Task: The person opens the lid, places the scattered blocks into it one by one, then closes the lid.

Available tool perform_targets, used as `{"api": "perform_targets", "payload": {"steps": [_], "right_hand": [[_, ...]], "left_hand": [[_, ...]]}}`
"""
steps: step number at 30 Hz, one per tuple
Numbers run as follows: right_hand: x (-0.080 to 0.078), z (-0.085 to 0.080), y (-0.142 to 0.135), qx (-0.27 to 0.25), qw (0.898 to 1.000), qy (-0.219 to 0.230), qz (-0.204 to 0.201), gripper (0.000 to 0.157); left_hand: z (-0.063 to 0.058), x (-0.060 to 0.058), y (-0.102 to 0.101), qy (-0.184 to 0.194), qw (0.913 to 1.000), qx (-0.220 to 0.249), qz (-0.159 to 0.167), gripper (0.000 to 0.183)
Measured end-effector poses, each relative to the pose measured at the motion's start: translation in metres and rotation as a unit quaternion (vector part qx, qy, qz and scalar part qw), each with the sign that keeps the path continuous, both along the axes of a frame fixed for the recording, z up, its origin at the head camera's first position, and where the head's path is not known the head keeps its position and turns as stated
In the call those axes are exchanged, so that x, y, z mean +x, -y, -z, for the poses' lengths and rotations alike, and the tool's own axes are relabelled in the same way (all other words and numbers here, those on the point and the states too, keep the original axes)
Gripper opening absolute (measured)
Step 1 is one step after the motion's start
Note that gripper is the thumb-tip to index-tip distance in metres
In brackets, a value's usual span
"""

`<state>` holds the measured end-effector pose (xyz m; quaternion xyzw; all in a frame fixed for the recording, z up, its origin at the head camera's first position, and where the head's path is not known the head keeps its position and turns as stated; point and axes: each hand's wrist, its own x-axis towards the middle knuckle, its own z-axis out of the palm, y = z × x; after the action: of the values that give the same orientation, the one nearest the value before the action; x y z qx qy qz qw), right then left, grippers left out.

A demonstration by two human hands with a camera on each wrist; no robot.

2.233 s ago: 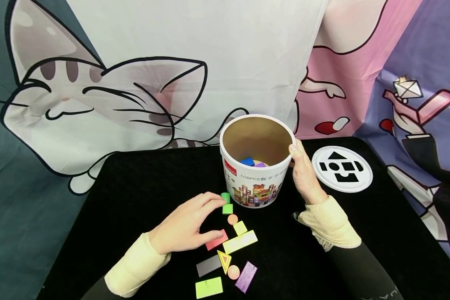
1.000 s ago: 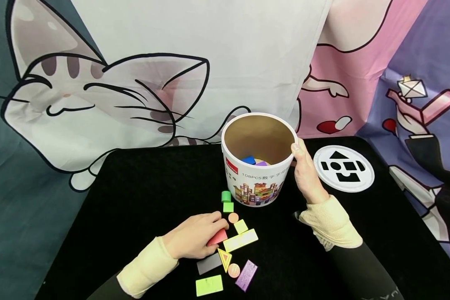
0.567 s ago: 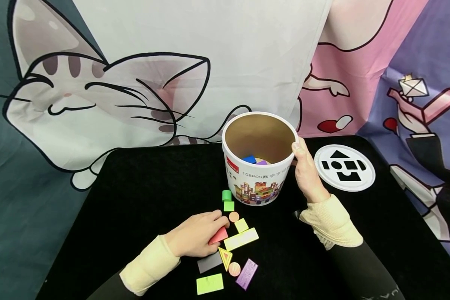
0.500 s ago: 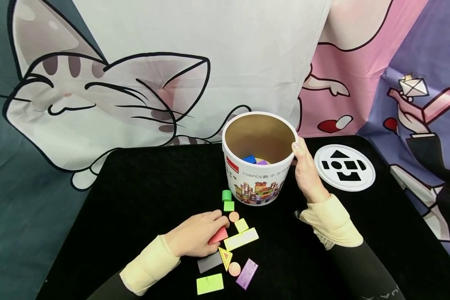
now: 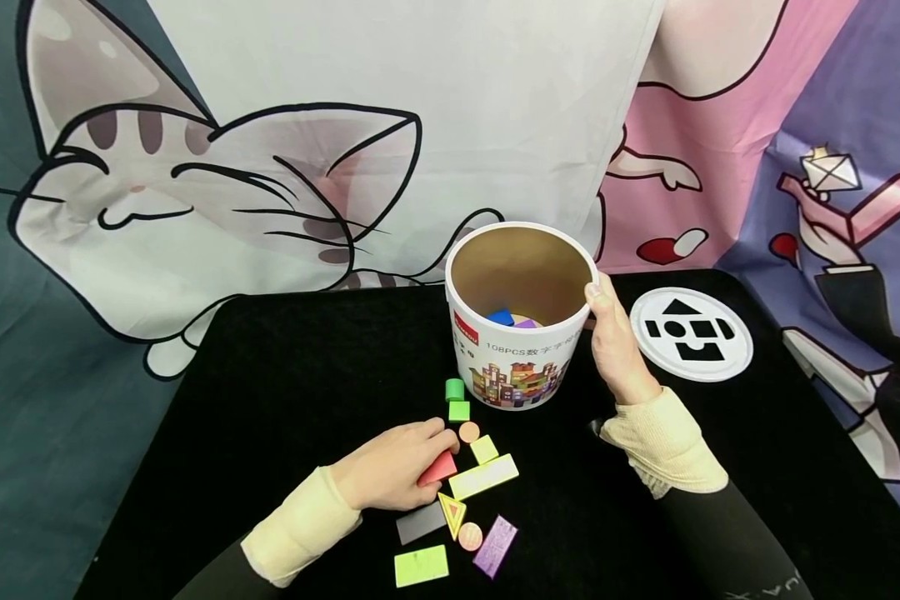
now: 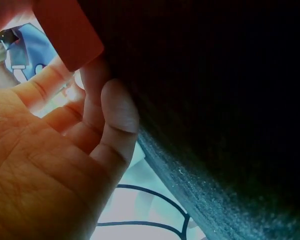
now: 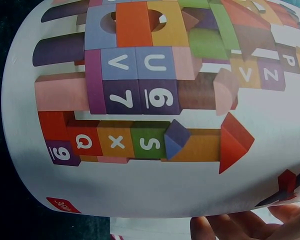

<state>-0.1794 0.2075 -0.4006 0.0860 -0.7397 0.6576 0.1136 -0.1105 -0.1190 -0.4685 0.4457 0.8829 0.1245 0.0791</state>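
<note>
My left hand (image 5: 393,468) pinches a red rectangular block (image 5: 438,469) between thumb and fingers, low over the black cloth. In the left wrist view the red block (image 6: 72,37) shows at the fingertips. My right hand (image 5: 617,343) grips the rim of a white bucket (image 5: 512,367), thumb at the edge. Blue and purple blocks lie inside the bucket. Close to the left hand are a long yellow block (image 5: 484,477), a yellow triangle (image 5: 452,515) and a grey block (image 5: 420,523). In the right wrist view, the bucket's printed side (image 7: 140,185) hides most of the right hand.
A white lid (image 5: 692,367) with shaped holes lies right of the bucket. Two green blocks (image 5: 459,411) stand at the bucket's foot. A lime block (image 5: 421,567), a purple block (image 5: 495,546) and a round block (image 5: 470,537) lie nearer. A cartoon curtain (image 5: 450,108) hangs behind.
My left hand has come down and nearer from beside the green blocks, and its thumb and fingers have closed on the red block. My right hand stays on the bucket.
</note>
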Motion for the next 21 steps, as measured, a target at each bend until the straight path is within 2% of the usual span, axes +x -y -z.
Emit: {"api": "perform_targets", "payload": {"steps": [12, 21], "right_hand": [[0.0008, -0.0011, 0.0006, 0.001, 1.0, 0.004, 0.0, 0.057], [0.0012, -0.0012, 0.0006, 0.0, 1.0, 0.004, 0.001, 0.058]], "left_hand": [[-0.0041, -0.0012, 0.0003, 0.03, 0.9994, -0.013, -0.01, 0.039], [-0.0089, -0.0031, 0.0024, 0.021, 0.9996, -0.003, -0.019, 0.04]]}}
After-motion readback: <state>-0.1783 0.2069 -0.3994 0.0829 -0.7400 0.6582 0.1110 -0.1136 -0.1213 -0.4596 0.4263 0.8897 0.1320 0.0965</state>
